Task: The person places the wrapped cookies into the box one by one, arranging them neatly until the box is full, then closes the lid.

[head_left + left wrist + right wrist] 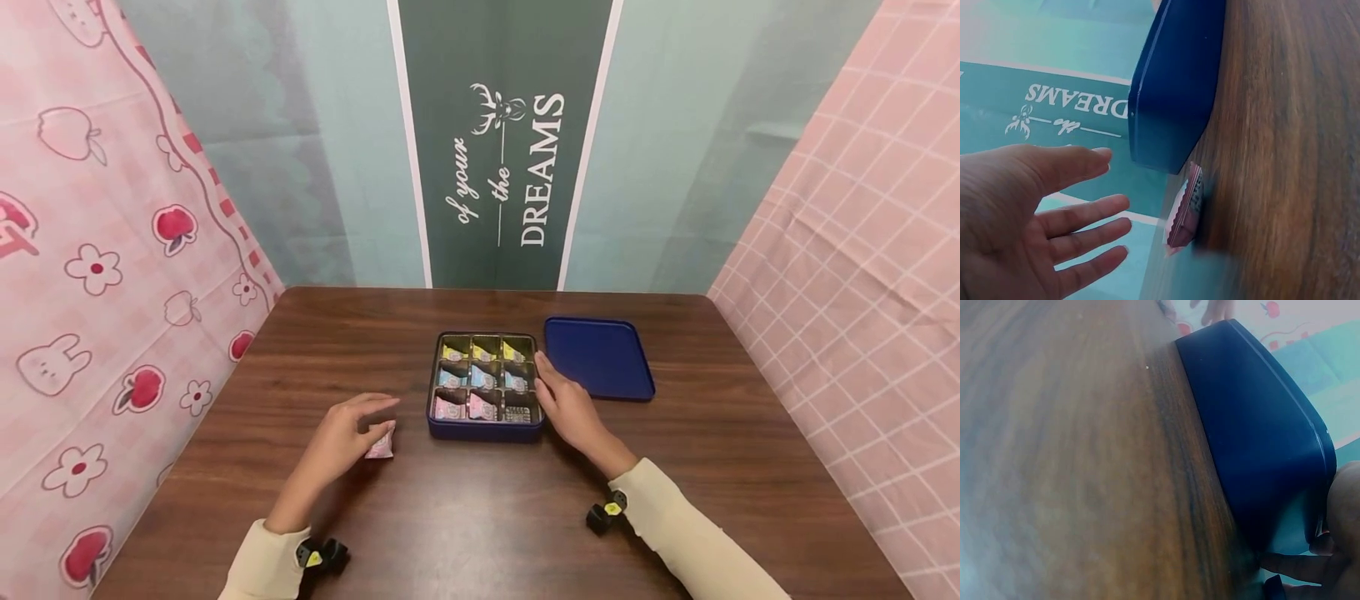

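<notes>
A blue tin box [487, 430] with a divided insert sits on the table. Yellow packets [483, 353] fill its back row, blue packets [483, 377] the middle row, and pink packets [482, 407] two cells of the front row. At the front right, one cell shows dark, printed-looking contents without pink. Left of the tin, a small pink wrapped packet [1185, 209] lies on the table. My left hand [347, 437] hovers beside this packet, fingers spread and apart from it in the left wrist view. My right hand [573, 410] rests against the tin's right side, fingers extended along its rim.
The blue lid [600, 358] lies flat on the wooden table [480, 517], behind and right of the tin. A green curtain with lettering [502, 167] hangs at the back. Pink patterned cloths [142, 275] stand on both sides.
</notes>
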{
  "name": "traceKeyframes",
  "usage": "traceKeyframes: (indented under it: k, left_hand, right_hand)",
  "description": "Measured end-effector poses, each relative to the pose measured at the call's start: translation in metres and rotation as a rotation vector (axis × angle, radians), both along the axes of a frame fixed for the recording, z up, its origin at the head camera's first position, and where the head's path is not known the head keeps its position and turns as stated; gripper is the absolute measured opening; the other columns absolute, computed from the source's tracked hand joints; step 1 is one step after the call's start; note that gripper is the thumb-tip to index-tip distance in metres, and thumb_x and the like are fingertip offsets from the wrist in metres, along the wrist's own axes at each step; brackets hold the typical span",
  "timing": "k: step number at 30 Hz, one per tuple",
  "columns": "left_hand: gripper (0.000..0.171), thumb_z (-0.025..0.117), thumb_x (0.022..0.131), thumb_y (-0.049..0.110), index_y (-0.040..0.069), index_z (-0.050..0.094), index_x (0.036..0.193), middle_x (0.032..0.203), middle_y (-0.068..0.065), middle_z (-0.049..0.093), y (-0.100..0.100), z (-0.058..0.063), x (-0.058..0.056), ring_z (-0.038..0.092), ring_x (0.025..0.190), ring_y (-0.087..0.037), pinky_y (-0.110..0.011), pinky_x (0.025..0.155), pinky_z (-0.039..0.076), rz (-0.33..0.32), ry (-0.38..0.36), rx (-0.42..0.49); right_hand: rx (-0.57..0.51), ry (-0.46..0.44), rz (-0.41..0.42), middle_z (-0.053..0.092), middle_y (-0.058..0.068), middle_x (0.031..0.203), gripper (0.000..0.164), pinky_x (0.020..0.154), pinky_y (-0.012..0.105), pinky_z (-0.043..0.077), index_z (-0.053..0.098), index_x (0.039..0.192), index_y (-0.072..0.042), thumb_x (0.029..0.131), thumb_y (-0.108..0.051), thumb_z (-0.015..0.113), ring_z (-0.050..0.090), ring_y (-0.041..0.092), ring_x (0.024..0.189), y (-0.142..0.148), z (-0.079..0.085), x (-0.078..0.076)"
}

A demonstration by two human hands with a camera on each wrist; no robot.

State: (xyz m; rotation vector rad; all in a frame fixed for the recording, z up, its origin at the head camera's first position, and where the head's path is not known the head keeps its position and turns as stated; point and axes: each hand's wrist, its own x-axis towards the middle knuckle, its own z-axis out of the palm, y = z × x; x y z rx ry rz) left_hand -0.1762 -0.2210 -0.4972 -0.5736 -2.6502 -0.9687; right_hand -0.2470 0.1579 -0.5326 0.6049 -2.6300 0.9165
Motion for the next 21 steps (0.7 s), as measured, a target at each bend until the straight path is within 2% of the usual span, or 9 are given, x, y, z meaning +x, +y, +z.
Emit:
traceKeyframes:
  k: [6, 13, 21]
  left_hand:
    - [0.039, 0.081, 0.085, 0.003, 0.003, 0.073, 0.123, 0.121, -0.012, 0.071, -0.006, -0.003, 0.003, 0.066, 0.115, -0.032, -0.051, 0.097, 0.051, -0.008, -0.022, -0.018]
    - [0.048, 0.081, 0.085, 0.003, 0.003, 0.068, 0.131, 0.126, -0.015, 0.069, -0.01, -0.007, 0.007, 0.064, 0.119, -0.036, -0.055, 0.1, 0.048, 0.013, -0.1, -0.04]
    - [0.054, 0.084, 0.079, -0.001, 0.002, 0.068, 0.13, 0.121, -0.014, 0.068, -0.011, -0.013, 0.009, 0.065, 0.112, -0.033, -0.053, 0.096, 0.05, -0.004, -0.086, -0.053]
  right_hand:
    - [0.007, -0.023, 0.004, 0.042, 0.014, 0.156, 0.051, 0.104, 0.053, 0.045, 0.042, 0.153, -0.001, 0.107, -0.02, 0.052, 0.049, 0.033, 0.135, 0.002, 0.001, 0.0]
    - [-0.001, -0.01, 0.0, 0.044, 0.015, 0.155, 0.05, 0.103, 0.055, 0.045, 0.044, 0.152, -0.001, 0.106, -0.018, 0.054, 0.05, 0.033, 0.134, 0.001, 0.001, 0.002]
    - [-0.004, -0.014, 0.002, 0.043, 0.014, 0.155, 0.05, 0.104, 0.054, 0.045, 0.043, 0.152, -0.002, 0.106, -0.019, 0.054, 0.05, 0.032, 0.135, 0.001, 0.0, 0.002]
